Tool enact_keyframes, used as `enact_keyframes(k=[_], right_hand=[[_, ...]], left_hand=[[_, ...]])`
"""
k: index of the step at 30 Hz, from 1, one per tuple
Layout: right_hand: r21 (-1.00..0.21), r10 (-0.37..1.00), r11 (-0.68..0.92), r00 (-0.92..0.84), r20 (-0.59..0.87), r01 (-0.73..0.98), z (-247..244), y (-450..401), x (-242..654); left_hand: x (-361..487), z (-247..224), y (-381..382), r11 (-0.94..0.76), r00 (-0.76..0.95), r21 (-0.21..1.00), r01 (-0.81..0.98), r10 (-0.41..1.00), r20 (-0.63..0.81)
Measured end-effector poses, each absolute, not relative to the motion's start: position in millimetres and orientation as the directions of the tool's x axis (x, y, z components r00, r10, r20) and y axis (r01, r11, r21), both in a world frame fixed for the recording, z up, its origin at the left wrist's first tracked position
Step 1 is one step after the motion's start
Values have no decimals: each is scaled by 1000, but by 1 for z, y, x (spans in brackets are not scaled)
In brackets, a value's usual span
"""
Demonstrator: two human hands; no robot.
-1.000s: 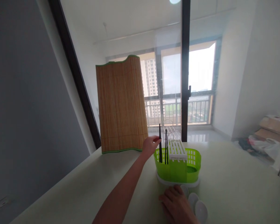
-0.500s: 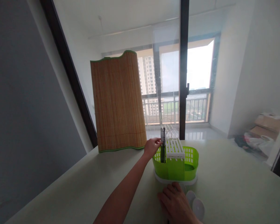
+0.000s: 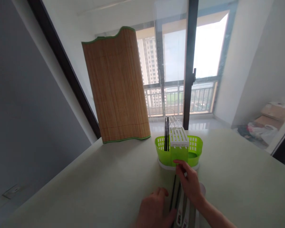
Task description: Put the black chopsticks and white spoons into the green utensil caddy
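Note:
Fingers bent, my right hand [image 3: 190, 182] is over the upper ends of black chopsticks [image 3: 173, 193] on the table, just in front of the green basket. It appears to pinch them, though the fingertips partly hide the contact. My left hand [image 3: 153, 205], slightly blurred, lies lower and to the left. Its thumb and index finger are apart, with the thumb by the chopsticks' lower part. White-handled utensils [image 3: 180, 215] lie beside the chopsticks, their far ends under my right hand. More black chopsticks [image 3: 166, 134] stand upright in the left compartment of the green basket [image 3: 165, 155].
A white slotted rack [image 3: 179, 137] tops the basket's middle. Behind to the left, a green-edged bamboo mat [image 3: 116, 88] stands on the white table [image 3: 97, 180]. A dark-framed glass door [image 3: 189, 63] is at the back, and boxes and bags [image 3: 266, 126] lie at the far right.
My left hand has left the chopsticks in the basket and come down to the table. My right hand has moved forward to the basket's front. The camera view has tilted down.

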State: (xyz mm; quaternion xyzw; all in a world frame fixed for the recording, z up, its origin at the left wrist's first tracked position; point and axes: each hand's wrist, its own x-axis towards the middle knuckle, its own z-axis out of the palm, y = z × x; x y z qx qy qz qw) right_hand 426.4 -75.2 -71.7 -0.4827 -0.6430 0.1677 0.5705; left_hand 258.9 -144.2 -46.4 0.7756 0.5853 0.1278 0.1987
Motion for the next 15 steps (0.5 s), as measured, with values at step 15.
enact_keyframes(k=[15], right_hand=[[-627, 785, 568, -122, 607, 534, -76, -82, 419]], left_hand=[[241, -46, -134, 34, -19, 192, 981, 997, -81]])
